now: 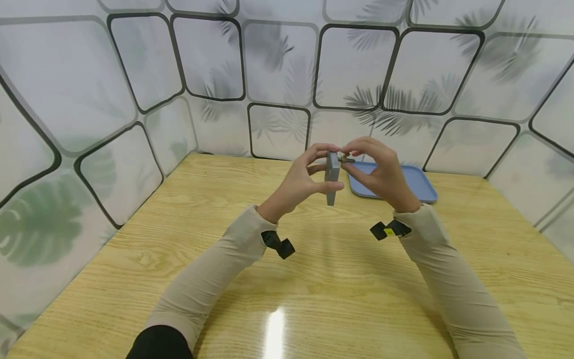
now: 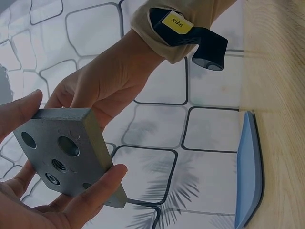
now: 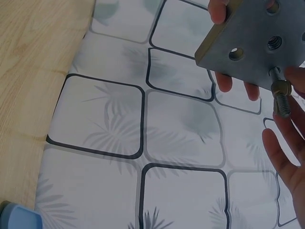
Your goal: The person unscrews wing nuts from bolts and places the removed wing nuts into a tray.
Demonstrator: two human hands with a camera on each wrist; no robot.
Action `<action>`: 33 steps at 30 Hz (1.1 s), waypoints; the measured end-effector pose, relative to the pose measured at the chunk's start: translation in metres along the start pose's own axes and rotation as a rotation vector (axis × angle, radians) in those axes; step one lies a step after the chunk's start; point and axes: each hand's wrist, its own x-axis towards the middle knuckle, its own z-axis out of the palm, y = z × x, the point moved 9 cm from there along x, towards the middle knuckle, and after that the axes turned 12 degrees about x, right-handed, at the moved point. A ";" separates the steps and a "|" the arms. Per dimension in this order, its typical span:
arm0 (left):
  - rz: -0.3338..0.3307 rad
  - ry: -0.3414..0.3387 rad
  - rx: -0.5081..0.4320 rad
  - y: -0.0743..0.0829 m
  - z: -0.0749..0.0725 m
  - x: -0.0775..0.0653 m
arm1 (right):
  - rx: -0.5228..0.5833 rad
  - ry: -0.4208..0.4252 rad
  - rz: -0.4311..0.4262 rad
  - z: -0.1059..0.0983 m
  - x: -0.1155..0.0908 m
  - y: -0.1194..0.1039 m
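My left hand (image 1: 296, 182) grips a grey metal plate (image 1: 333, 169) by its edges, holding it upright above the table. Several round holes, some threaded, run through the plate's face in the left wrist view. On the plate's right side, a threaded stud (image 3: 284, 109) stands with its end in one hole. A brass-coloured nut (image 3: 281, 88) sits partway along that stud. My right hand (image 1: 381, 169) pinches the nut between thumb and forefinger. How deep the stud sits in the hole cannot be seen.
A blue tray (image 1: 419, 183) lies on the wooden table (image 1: 287, 279) behind the right hand. Patterned panels (image 1: 278, 60) with dark outlines and leaf shapes stand around the table's back and sides.
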 end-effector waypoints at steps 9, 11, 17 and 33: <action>-0.003 0.008 0.005 0.000 0.000 0.000 | -0.028 -0.013 0.036 0.000 0.000 0.004; 0.000 0.010 0.007 0.001 0.000 0.000 | -0.030 -0.010 0.043 0.000 0.000 0.005; 0.018 0.011 0.018 0.002 0.000 0.000 | -0.035 -0.002 0.074 -0.001 -0.001 0.008; 0.008 0.006 0.027 0.001 0.001 0.000 | 0.031 0.081 -0.047 -0.006 0.000 -0.009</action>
